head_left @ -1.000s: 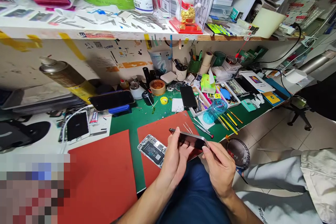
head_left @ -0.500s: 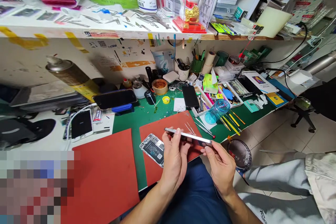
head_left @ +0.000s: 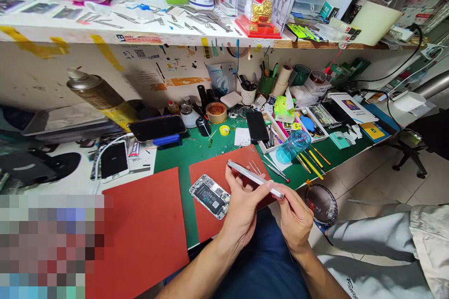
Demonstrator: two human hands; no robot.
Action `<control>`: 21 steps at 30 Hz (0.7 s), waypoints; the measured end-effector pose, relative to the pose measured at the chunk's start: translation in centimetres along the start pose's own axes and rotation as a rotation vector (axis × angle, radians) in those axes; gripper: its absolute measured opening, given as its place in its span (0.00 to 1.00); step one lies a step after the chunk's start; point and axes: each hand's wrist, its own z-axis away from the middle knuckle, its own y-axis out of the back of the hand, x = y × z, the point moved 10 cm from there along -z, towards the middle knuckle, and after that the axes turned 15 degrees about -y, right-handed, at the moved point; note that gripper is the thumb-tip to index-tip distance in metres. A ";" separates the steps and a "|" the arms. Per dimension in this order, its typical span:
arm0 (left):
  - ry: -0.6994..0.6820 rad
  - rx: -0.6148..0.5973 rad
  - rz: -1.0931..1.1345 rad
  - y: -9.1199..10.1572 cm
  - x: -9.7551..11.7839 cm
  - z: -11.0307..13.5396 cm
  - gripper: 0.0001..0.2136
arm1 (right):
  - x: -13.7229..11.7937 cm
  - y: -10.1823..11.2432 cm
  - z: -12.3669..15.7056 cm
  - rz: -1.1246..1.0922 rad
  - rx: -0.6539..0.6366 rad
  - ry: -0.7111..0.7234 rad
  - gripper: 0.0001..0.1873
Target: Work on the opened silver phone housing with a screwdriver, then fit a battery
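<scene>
Both of my hands hold a thin phone screen panel (head_left: 254, 178) edge-on above the near red mat (head_left: 213, 175). My left hand (head_left: 242, 208) grips its middle, thumb and fingers wrapped round it. My right hand (head_left: 294, 215) pinches its near right end. An opened phone body (head_left: 209, 195) with its battery showing lies on the red mat just left of my left hand. Thin metal tweezers (head_left: 275, 168) lie beyond the panel.
A second red mat (head_left: 140, 229) lies at the left on the green cutting mat (head_left: 189, 154). Behind stand a dark phone (head_left: 257, 125), a blue plastic cup (head_left: 293, 145), yellow pry tools (head_left: 310, 161), a tape roll (head_left: 216, 112), a spray can (head_left: 98, 96) and a cluttered shelf (head_left: 140, 32).
The panel has turned from showing its dark face to edge-on and risen slightly at its far end. Both hands stay on it; my view has shifted a little.
</scene>
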 end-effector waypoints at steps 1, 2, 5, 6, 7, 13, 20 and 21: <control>-0.006 0.013 -0.005 0.2 0.1 -0.1 0.56 | 0.1 0.0 0.0 0.002 -0.004 -0.006 0.16; -0.007 0.023 -0.004 0.3 0.2 -0.2 0.53 | 0.3 0.0 0.0 0.003 -0.007 -0.015 0.16; 0.011 0.049 0.007 0.6 0.2 -0.5 0.44 | 0.7 0.1 0.0 -0.002 -0.007 -0.043 0.16; 0.017 0.057 0.007 0.8 0.1 -0.7 0.42 | 0.8 0.2 0.0 0.000 -0.004 -0.053 0.15; 0.017 0.065 0.000 1.1 0.0 -0.9 0.39 | 0.8 0.2 0.0 0.004 0.003 -0.063 0.14; -0.210 0.045 -0.306 4.9 0.4 -2.9 0.32 | -0.5 0.7 -0.9 0.068 0.021 -0.071 0.09; -1.151 -0.695 -1.029 -0.5 4.9 1.8 0.45 | -4.0 1.2 -1.8 0.125 -0.012 0.033 0.10; -1.237 -0.747 -1.048 -1.1 4.8 2.6 0.46 | -4.3 1.1 -1.7 0.126 -0.021 0.039 0.10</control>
